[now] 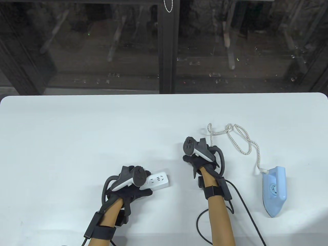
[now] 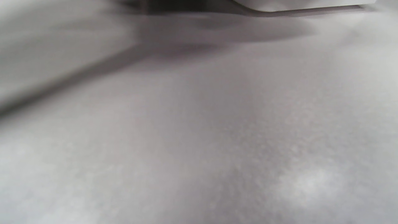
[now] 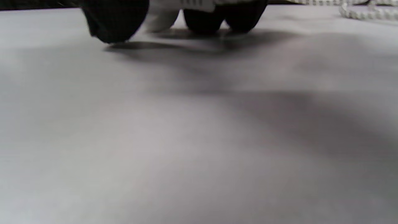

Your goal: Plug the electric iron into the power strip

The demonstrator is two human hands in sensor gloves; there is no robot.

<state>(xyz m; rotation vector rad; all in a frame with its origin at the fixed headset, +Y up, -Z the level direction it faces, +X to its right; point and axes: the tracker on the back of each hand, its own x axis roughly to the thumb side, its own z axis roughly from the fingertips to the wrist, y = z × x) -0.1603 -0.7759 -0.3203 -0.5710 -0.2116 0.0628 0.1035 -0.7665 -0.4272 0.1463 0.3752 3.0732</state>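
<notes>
Table view: my left hand (image 1: pixel 133 188) holds the power strip (image 1: pixel 158 181), right hand (image 1: pixel 198 160) pinches something white, probably the plug (image 3: pixel 189 3); insertion still pending.

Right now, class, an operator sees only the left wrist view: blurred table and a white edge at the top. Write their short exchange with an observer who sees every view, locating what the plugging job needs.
Operator: What is that white edge?
Observer: The power strip. The left hand holds its left end on the table.
Operator: Where is the iron's plug?
Observer: The right hand pinches a white piece, apparently the plug, apart from the strip. Its cord trails to the blue iron at the table's right.
</notes>
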